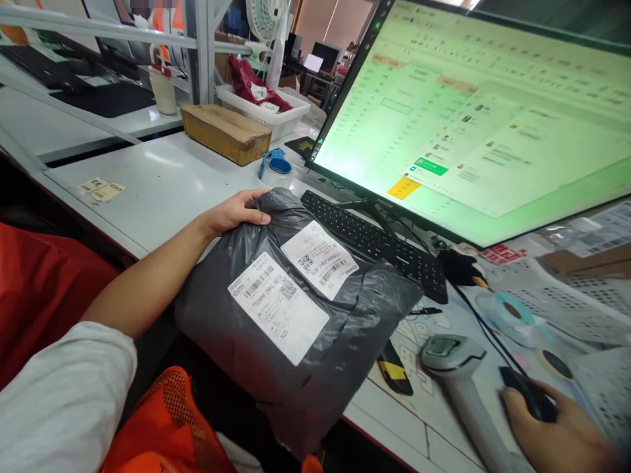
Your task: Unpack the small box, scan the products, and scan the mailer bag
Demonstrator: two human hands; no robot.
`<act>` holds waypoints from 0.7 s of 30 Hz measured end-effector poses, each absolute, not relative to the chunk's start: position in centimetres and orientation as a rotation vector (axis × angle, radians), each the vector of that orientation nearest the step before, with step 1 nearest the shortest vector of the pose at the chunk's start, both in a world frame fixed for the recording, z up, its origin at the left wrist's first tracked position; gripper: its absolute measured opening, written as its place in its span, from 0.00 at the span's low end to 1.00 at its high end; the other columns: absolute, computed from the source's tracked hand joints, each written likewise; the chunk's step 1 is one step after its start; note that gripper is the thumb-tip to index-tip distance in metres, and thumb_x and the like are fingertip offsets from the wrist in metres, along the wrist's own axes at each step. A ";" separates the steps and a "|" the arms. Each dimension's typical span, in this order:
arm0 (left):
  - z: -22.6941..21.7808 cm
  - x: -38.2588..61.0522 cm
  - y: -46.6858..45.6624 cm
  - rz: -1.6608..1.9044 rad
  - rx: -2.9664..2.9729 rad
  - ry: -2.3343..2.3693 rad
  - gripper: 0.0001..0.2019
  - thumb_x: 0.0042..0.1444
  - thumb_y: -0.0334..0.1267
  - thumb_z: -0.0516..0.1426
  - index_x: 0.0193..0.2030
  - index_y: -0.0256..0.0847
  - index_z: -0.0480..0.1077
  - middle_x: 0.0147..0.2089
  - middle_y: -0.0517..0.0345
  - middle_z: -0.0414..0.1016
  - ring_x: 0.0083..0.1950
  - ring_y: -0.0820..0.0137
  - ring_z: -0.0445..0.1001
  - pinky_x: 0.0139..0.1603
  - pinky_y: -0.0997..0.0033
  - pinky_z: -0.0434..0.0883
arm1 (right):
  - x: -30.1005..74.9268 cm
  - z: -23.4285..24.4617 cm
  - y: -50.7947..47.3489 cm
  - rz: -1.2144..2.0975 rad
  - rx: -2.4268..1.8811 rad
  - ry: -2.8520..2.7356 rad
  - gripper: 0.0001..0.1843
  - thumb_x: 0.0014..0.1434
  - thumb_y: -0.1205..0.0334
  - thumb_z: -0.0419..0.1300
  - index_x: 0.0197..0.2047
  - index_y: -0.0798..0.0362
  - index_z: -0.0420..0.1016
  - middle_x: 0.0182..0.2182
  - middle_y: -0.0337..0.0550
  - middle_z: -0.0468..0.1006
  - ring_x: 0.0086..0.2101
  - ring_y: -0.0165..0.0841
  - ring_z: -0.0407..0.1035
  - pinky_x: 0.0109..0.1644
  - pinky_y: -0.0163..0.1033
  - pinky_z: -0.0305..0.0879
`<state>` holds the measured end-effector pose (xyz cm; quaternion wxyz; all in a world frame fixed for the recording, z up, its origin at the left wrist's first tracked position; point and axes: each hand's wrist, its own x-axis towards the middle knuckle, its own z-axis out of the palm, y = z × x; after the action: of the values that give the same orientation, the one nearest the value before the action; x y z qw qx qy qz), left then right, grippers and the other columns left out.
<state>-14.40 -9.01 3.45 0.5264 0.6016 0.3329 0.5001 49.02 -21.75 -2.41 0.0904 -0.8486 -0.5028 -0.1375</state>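
A grey plastic mailer parcel with two white shipping labels lies at the table's front edge, overhanging toward me. My left hand grips its far left corner, fingers curled over the top. At the lower right, my right hand rests on a black computer mouse, fingers wrapped over it. A grey handheld barcode scanner lies on the table just left of that hand.
A black keyboard sits before a large monitor with a green screen. A cardboard box, a white basket with a red bag, tape rolls and an orange mesh bag are around.
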 end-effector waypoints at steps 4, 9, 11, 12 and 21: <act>4.1 -14.2 -10.1 1.239 1.430 0.816 0.25 0.42 0.52 0.71 0.44 0.40 0.78 0.39 0.49 0.83 0.44 0.51 0.83 0.43 0.56 0.82 | 47.2 -1.4 -22.1 -0.232 -2.553 -1.367 0.48 0.57 0.30 0.45 0.66 0.58 0.70 0.56 0.66 0.75 0.60 0.59 0.68 0.60 0.60 0.68; 4.4 -13.9 -10.5 1.288 1.442 0.895 0.24 0.43 0.53 0.71 0.42 0.39 0.78 0.36 0.50 0.81 0.45 0.48 0.83 0.43 0.53 0.82 | 46.0 -0.8 -22.1 -0.187 -2.570 -1.347 0.50 0.57 0.30 0.44 0.66 0.62 0.70 0.60 0.68 0.72 0.61 0.61 0.66 0.66 0.59 0.62; 4.3 -13.9 -10.4 1.313 1.453 0.927 0.24 0.44 0.53 0.71 0.42 0.39 0.78 0.35 0.50 0.81 0.45 0.48 0.83 0.43 0.53 0.82 | 45.9 -0.8 -22.2 -0.208 -2.542 -1.348 0.49 0.57 0.30 0.45 0.66 0.61 0.70 0.60 0.67 0.73 0.61 0.61 0.66 0.66 0.59 0.61; 4.2 -14.0 -10.3 1.328 1.457 0.940 0.23 0.44 0.53 0.71 0.42 0.39 0.78 0.35 0.50 0.81 0.45 0.48 0.83 0.43 0.53 0.82 | 45.9 -0.9 -22.2 -0.221 -2.521 -1.354 0.49 0.57 0.30 0.45 0.66 0.60 0.71 0.59 0.66 0.73 0.61 0.61 0.66 0.66 0.59 0.61; 2.5 -14.9 -9.0 1.393 1.437 0.990 0.21 0.46 0.51 0.71 0.42 0.39 0.77 0.36 0.50 0.80 0.49 0.46 0.82 0.45 0.52 0.81 | 45.6 -0.8 -22.4 -0.213 -2.520 -1.359 0.51 0.57 0.29 0.44 0.65 0.63 0.71 0.59 0.69 0.73 0.61 0.62 0.66 0.66 0.59 0.61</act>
<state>-14.86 -8.98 2.52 0.4389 0.5784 0.3983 0.5605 45.65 -22.36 -0.84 0.1348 -0.8697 -0.4690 -0.0736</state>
